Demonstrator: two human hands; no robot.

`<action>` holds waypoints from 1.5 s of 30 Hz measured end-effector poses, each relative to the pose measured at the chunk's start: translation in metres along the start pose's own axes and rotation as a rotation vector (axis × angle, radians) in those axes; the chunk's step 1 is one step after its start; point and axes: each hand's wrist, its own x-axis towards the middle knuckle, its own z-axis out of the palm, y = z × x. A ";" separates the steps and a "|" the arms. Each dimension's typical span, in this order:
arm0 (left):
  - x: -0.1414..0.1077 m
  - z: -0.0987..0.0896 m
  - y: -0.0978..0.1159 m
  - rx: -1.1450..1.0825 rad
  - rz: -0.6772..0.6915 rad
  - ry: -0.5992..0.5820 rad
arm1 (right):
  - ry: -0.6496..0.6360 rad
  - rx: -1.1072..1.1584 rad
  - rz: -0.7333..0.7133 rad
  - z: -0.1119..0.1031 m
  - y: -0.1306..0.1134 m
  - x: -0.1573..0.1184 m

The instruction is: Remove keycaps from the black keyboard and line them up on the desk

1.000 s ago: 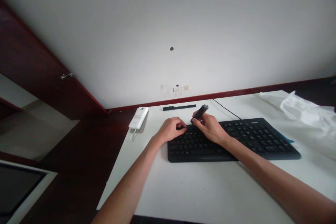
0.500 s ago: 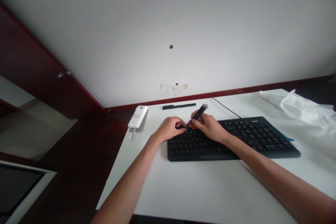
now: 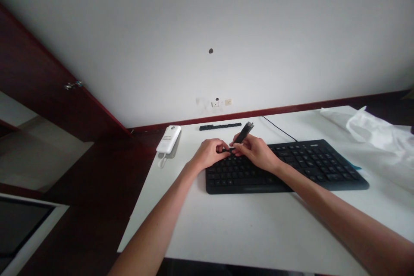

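Note:
A black keyboard lies on the white table. My left hand is over its upper left part, thumb and fingers closed round something small and dark that I cannot make out. Touching or nearly touching those fingertips, my right hand grips a dark stick-like tool, whose upper end points up and to the right. The tool's lower end is hidden by the fingers. Behind the keyboard lies a row of small black pieces, which look like keycaps.
A white power bank with a short cable loop lies at the table's left edge. Crumpled white sheeting covers the right back. A black cable runs from the keyboard over the back edge. Something blue shows beside the keyboard's right end.
The whole view has shifted slightly, so things sit a little higher. My fingertips have lifted slightly off the keys, and the small dark thing shows more between my hands.

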 end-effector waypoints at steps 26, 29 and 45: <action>0.002 0.001 -0.003 -0.015 0.007 -0.013 | 0.212 0.016 0.097 0.012 0.004 0.018; 0.001 0.001 -0.002 0.022 0.027 -0.016 | 0.179 0.005 0.065 0.011 0.003 0.016; 0.000 0.005 0.007 0.073 0.083 0.007 | 0.154 0.075 -0.043 -0.022 -0.003 0.010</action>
